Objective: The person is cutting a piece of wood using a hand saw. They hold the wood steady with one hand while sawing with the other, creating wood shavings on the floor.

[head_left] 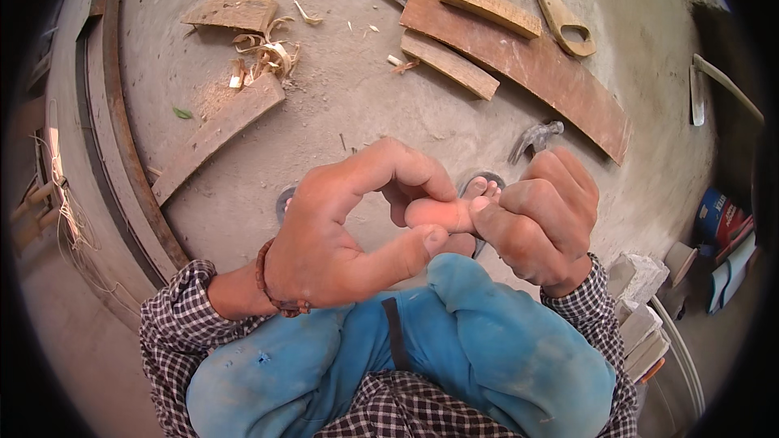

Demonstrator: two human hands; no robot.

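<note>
My left hand (333, 211), with a brown beaded bracelet at the wrist, curves its thumb and index finger round a rounded, pinkish-orange shape (434, 212). That shape looks like a fingertip, but I cannot tell whether it is a finger or a held thing. From the other side my right hand (544, 215) meets it, thumb pressed against bent fingers in a near fist. Anything pinched inside the right hand is hidden. Both hands are raised over my blue trousers (519, 341). Just beyond the right hand, a claw hammer head (535, 139) lies on the floor.
A wide brown board (527, 73) bears a narrow wood strip (491, 10), with another strip (450, 63) beside it. A handsaw (564, 24) lies behind. Wood pieces (219, 138) and curled shavings (272, 57) are far left. White blocks (641, 276) stand at right.
</note>
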